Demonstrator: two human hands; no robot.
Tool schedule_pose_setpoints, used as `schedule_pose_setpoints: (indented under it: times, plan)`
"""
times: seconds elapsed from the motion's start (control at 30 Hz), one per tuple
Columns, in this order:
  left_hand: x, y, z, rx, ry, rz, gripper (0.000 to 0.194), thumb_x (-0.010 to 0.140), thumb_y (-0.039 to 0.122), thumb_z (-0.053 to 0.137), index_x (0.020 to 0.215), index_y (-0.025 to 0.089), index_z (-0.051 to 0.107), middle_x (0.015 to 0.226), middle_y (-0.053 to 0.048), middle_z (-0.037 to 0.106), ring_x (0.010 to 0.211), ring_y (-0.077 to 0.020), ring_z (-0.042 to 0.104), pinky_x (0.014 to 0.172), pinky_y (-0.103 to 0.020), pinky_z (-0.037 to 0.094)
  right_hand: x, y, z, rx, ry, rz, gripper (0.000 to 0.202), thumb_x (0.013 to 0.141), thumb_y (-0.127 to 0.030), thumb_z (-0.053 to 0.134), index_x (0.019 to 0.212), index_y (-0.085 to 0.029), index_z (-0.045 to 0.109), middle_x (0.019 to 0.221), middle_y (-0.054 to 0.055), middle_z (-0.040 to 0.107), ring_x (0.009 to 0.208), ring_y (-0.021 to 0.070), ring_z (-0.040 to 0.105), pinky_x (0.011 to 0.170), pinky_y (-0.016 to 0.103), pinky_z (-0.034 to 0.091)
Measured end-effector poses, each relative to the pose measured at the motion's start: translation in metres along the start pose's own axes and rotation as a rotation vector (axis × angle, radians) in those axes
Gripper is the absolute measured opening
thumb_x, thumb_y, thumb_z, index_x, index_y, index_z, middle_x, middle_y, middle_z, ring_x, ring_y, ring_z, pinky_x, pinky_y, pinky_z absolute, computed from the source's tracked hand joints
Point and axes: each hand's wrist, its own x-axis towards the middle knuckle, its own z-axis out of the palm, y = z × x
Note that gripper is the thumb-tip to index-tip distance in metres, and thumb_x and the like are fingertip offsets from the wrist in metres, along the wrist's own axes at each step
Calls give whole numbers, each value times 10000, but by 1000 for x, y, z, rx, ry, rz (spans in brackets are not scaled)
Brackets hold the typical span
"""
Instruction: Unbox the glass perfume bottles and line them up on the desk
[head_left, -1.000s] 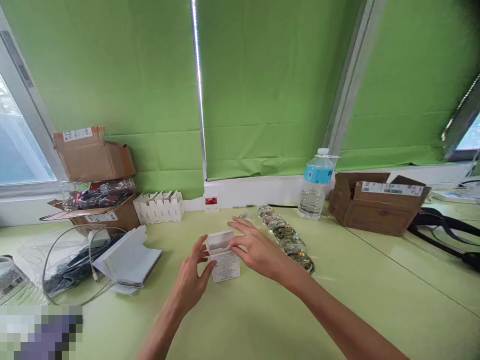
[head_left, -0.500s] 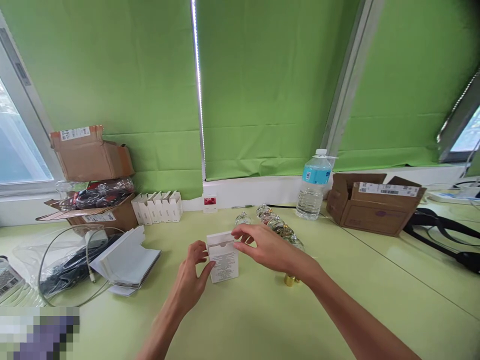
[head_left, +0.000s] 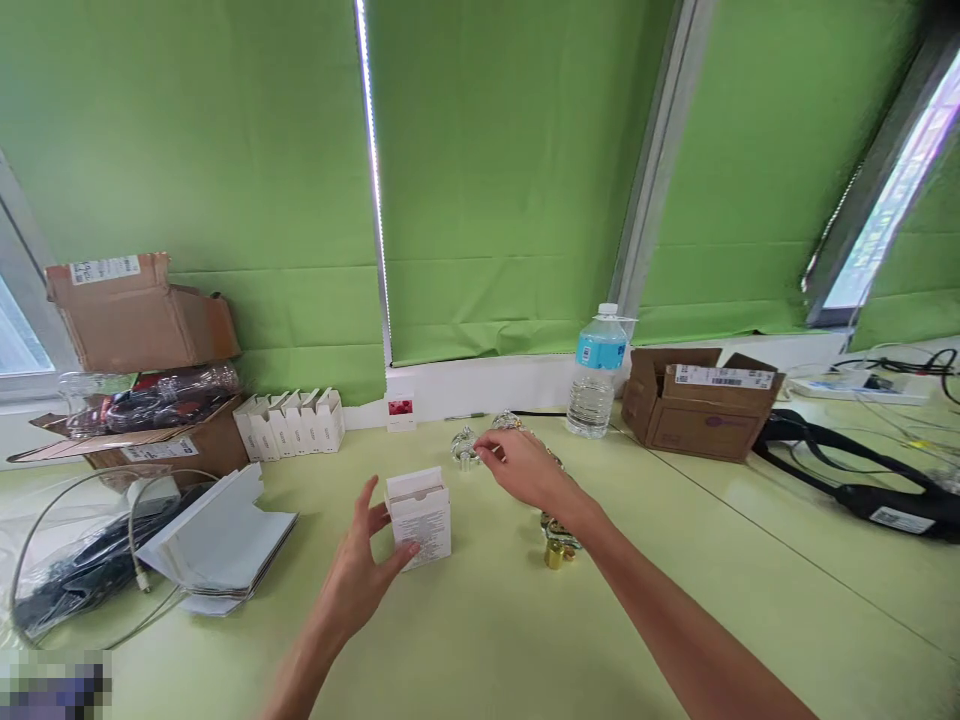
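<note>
A small white box [head_left: 421, 525] with printed text stands upright on the pale green table, its top open. My left hand [head_left: 360, 560] is at its left side, thumb on the front face and fingers apart around the edge. Farther back, my right hand [head_left: 521, 465] is beside a clear glass bottle [head_left: 466, 446], thumb and forefinger pinched near its right side; whether they touch it cannot be made out. A row of glass bottles [head_left: 507, 421] lies partly hidden behind my right hand, and a gold cap [head_left: 554, 554] is below my right wrist.
Several white boxes [head_left: 291, 424] line up at the back left, near stacked cardboard boxes [head_left: 142, 325]. Flat white cartons [head_left: 225, 545] lie left. A water bottle [head_left: 597, 375], a brown carton [head_left: 697, 410] and a black strap [head_left: 862, 490] are at the right.
My right hand has moved off the white box and back to the clear glass bottle. The box top now shows open. The whole view has shifted to the right.
</note>
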Motion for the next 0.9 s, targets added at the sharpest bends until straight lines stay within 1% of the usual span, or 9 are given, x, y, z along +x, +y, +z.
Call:
schedule_pose_setpoints:
  times: [0.13,0.3,0.47,0.6,0.67,0.73,0.8,0.83,0.9]
  plan:
    - [8,-18,-1,-42,-135,-30,404,753,321,637,1133,202,571,1130,-102,675,1050,-275,626,895,-406,497,-2,-3,10,-28,-69,-1,261,882,-288,443,857,-196,687,821,43,715,721,166,622,655,247,382]
    - [22,-52,-33,8,117,-33,454,758,393,622,1148,177,538,1155,-110,665,1068,-280,620,932,-434,480,-6,-5,25,-91,-143,-1,284,884,-327,445,873,-193,695,869,62,716,801,184,635,698,258,382]
    - [23,-66,-46,56,104,-50,454,779,453,584,1138,178,547,1169,-107,659,1094,-274,609,950,-409,474,-11,-7,40,-122,-179,49,260,866,-353,482,922,-206,690,932,65,712,923,214,629,705,267,390]
    - [22,-51,-40,81,132,-78,612,777,486,600,1280,184,424,1236,-126,606,1108,-275,594,937,-419,472,-8,-4,52,-136,-100,144,334,872,-363,475,1112,-177,614,1075,111,665,1032,248,590,765,294,402]
    - [21,-38,-38,135,272,-61,699,777,519,594,1337,183,344,1312,-149,530,1158,-286,548,945,-439,455,-1,0,59,-148,-40,209,400,871,-350,481,1213,-151,537,1144,139,625,1060,265,569,806,314,401]
    - [17,-23,-39,214,477,1,665,788,539,570,1314,190,361,1304,-148,511,1130,-286,549,914,-433,461,10,3,69,-156,18,276,483,861,-344,502,1288,-122,454,1194,163,584,1096,280,539,843,328,396]
    - [10,-6,-39,307,619,82,480,822,527,527,1179,210,469,1125,-102,595,943,-247,608,815,-380,486,23,7,79,-153,66,335,552,854,-353,517,1328,-101,391,1223,177,554,1141,286,500,880,333,387]
    - [6,2,-37,364,636,113,361,842,510,506,1053,217,525,964,-65,626,815,-218,611,756,-344,485,30,8,84,-149,86,362,571,852,-364,520,1335,-96,376,1234,180,543,1159,288,483,894,336,383]
    - [-2,15,-29,442,497,197,247,874,464,469,841,231,545,683,-3,586,597,-169,554,617,-277,447,41,11,93,-139,124,412,628,848,-401,525,1358,-88,335,1272,193,508,1202,300,439,912,350,376]
